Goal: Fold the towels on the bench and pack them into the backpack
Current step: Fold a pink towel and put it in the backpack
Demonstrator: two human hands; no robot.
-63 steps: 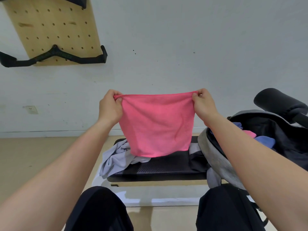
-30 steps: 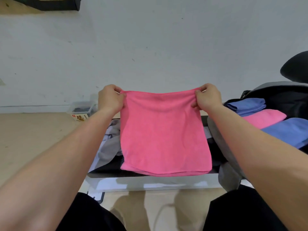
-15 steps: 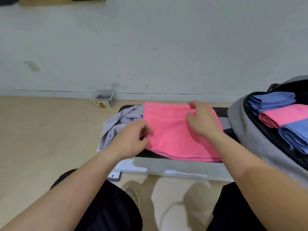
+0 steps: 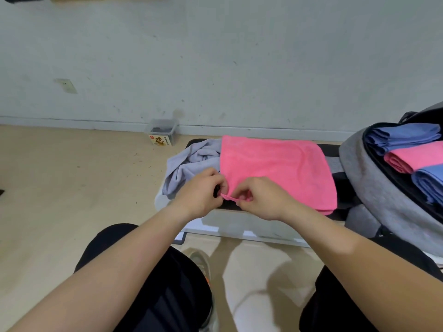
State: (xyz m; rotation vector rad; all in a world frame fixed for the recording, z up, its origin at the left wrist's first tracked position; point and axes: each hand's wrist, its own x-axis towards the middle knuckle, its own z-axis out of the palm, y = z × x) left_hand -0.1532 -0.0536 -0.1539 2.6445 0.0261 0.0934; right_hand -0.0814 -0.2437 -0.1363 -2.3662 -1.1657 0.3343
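Observation:
A pink towel (image 4: 275,168) lies folded flat on the black bench (image 4: 329,148). My left hand (image 4: 199,195) and my right hand (image 4: 261,198) both pinch its near left corner, close together at the bench's front edge. A crumpled grey towel (image 4: 189,164) lies on the bench's left end, partly under the pink one. The grey backpack (image 4: 374,185) stands open at the right, with two folded blue towels (image 4: 402,137) and a folded pink towel (image 4: 414,155) inside it.
A small clear box (image 4: 161,134) with a red label stands on the floor by the wall behind the bench. My knees in black trousers are below the bench. Tan floor stretches to the left.
The pink towel was held up by its top corners, then laid flat on the bench. Both hands came down to its near left corner and now pinch it.

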